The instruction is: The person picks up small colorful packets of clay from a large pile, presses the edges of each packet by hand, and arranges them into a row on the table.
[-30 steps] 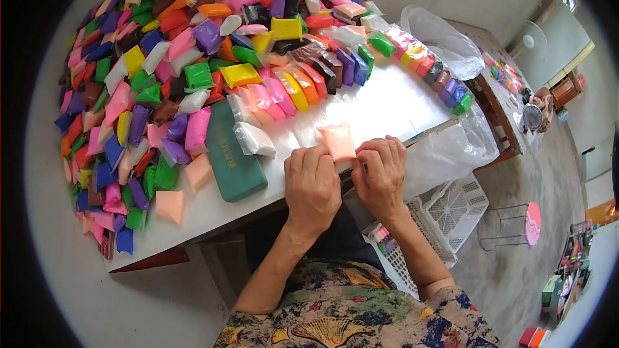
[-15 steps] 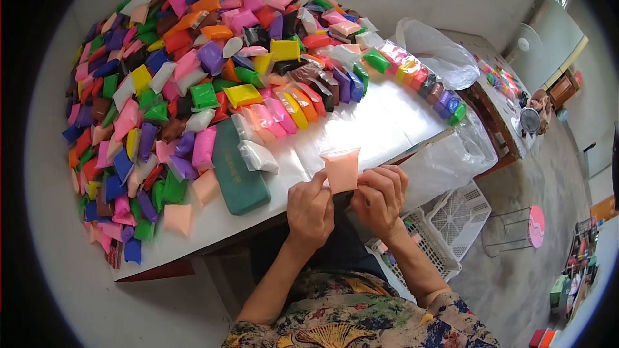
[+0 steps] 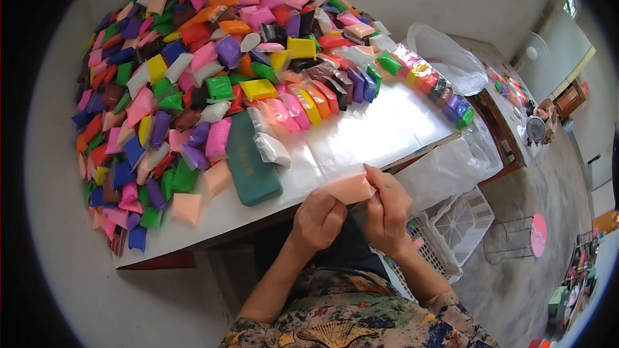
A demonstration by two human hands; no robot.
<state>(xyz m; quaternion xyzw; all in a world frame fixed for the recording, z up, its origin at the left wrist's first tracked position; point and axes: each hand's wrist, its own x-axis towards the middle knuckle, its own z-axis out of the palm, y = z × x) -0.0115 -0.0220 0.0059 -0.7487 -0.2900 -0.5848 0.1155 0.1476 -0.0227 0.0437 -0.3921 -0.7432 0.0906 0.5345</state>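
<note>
A peach packet (image 3: pixel 350 188) is held between my two hands just off the table's front edge. My left hand (image 3: pixel 317 220) grips its left end with curled fingers. At its right end, my right hand (image 3: pixel 388 209) pinches the wrapper between thumb and fingers. A green case (image 3: pixel 253 166) lies on the table to the left of my hands, with a white packet (image 3: pixel 272 149) resting on its edge. Beyond it stands a row of packets, including a yellow one (image 3: pixel 308 107). Two loose peach packets (image 3: pixel 186 208) lie left of the case.
A large heap of coloured packets (image 3: pixel 193 58) covers the table's left and back. A line of packed colours (image 3: pixel 433 82) lies at the right beside clear plastic bags (image 3: pixel 445 58). White crates (image 3: pixel 459 225) and a pink-topped stool (image 3: pixel 538 235) stand on the floor at right.
The peach packet has turned from upright to lying sideways between my hands. Both hands have shifted their hold on it. The whole view has moved slightly.
</note>
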